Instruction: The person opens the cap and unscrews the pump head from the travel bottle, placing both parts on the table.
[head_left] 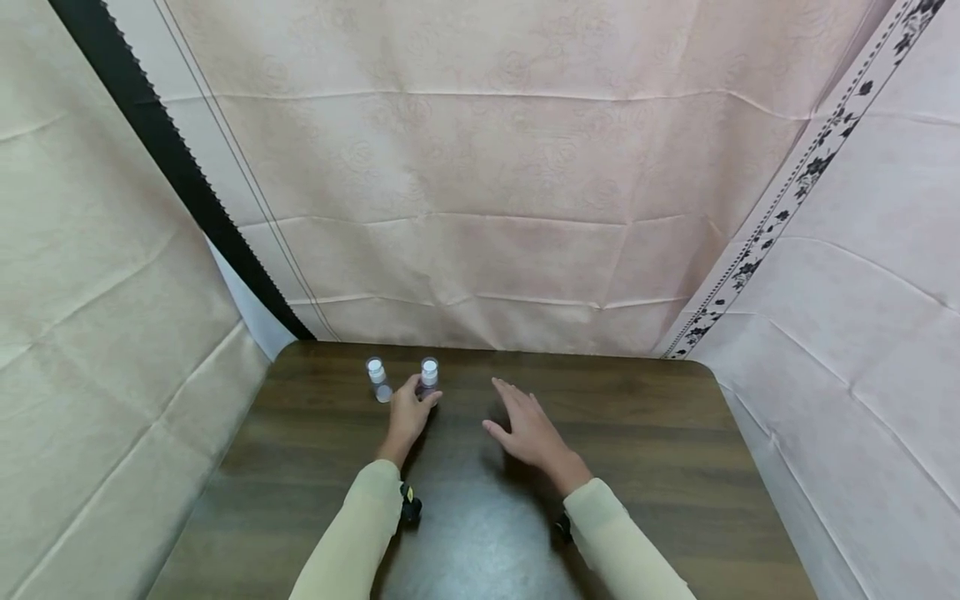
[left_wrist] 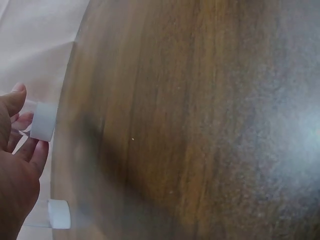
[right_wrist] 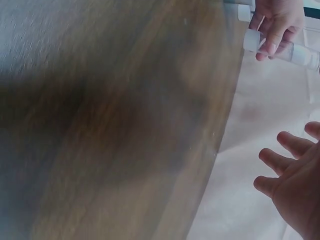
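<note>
My left hand (head_left: 407, 414) grips a small clear bottle (head_left: 429, 373) near the far edge of the table. Thumb and fingers close around its clear body, and the white cap (left_wrist: 44, 121) points toward the tabletop in the left wrist view. Just left of that hand stands a second, similar clear bottle (head_left: 377, 377); its white cap (left_wrist: 59, 214) shows low in the left wrist view. My right hand (head_left: 529, 429) hovers over the table to the right, fingers spread and holding nothing. Whether the gripped bottle touches the table, I cannot tell.
A dark brown wooden table (head_left: 637, 467) with rounded far corners lies under both hands. Pale cloth (head_left: 480, 167) hangs behind it, with more cloth on both sides. A black strip (head_left: 180, 175) runs down the left cloth seam.
</note>
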